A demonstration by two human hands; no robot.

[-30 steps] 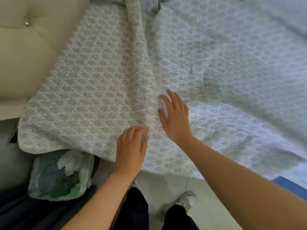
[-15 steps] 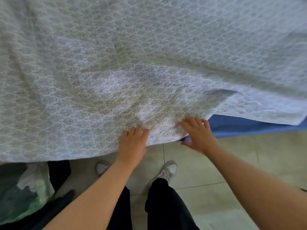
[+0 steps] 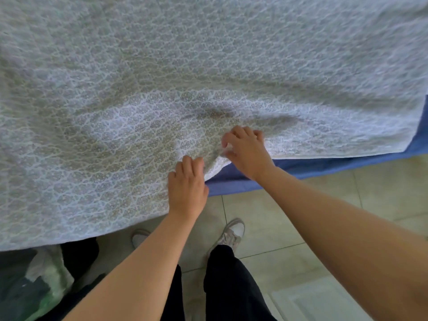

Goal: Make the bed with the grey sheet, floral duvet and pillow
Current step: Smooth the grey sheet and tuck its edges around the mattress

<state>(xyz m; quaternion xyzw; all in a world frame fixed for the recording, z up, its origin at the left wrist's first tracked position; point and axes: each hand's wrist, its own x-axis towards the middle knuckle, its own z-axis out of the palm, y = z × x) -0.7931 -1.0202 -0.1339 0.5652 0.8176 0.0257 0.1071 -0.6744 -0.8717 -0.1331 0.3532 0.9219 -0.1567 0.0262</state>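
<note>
The floral duvet [image 3: 208, 66] covers nearly the whole bed, and its near edge hangs over the side toward the person. Both hands work at that edge. The left hand [image 3: 187, 188] has its fingers curled down into the cloth, gripping it. Just beside it, the right hand [image 3: 246, 151] pinches a raised fold between thumb and bent fingers. A ridge of cloth rises between the two hands.

To the right of the hands the edge is lifted, baring a blue-grey strip of sheet [image 3: 312, 166] along the side of the bed. Below is pale tiled floor [image 3: 289, 216], where the person stands close to the bed in black trousers [image 3: 231, 286] and light shoes [image 3: 232, 232]. At the lower left a crumpled green and white bag [image 3: 46, 286] sits under the hanging edge, crowding that side. The floor to the right is open, with a pale mat [image 3: 324, 297] near the corner.
</note>
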